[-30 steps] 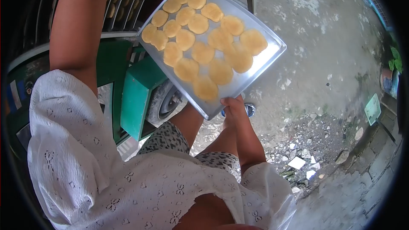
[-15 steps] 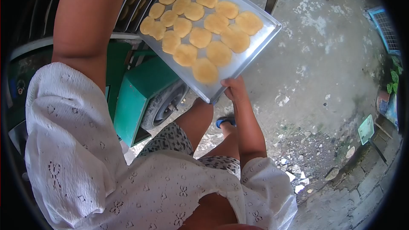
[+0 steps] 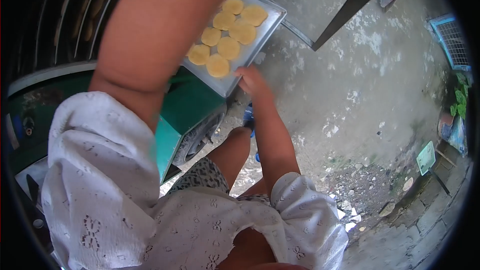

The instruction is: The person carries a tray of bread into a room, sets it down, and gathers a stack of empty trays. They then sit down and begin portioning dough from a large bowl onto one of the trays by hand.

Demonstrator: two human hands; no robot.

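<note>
My right hand (image 3: 251,81) is closed on the near edge of a shallow metal baking tray (image 3: 274,14), thumb on top. Flat, round, golden-brown breads (image 3: 228,48) lie on the tray in rough rows. My left arm (image 3: 165,35) reaches up across the view and hides the tray's far left part. The left hand itself is beyond the top edge of the picture. A rack (image 3: 60,25) with several curved-looking dark slats stands to the left of that arm, and more brownish pieces show dimly inside it.
A green cart box (image 3: 187,112) with a wheel (image 3: 197,137) stands below the tray. A dark metal bar (image 3: 345,15) slants down at the upper right. Farther right are a blue-framed wire panel (image 3: 452,42), a plant (image 3: 460,97) and a small sign (image 3: 426,158). Rubble (image 3: 367,185) lies on the concrete.
The tray has moved left and slightly up with my right hand still on it. My left arm has swung right, covering much of the tray. The dark bar now reaches farther down.
</note>
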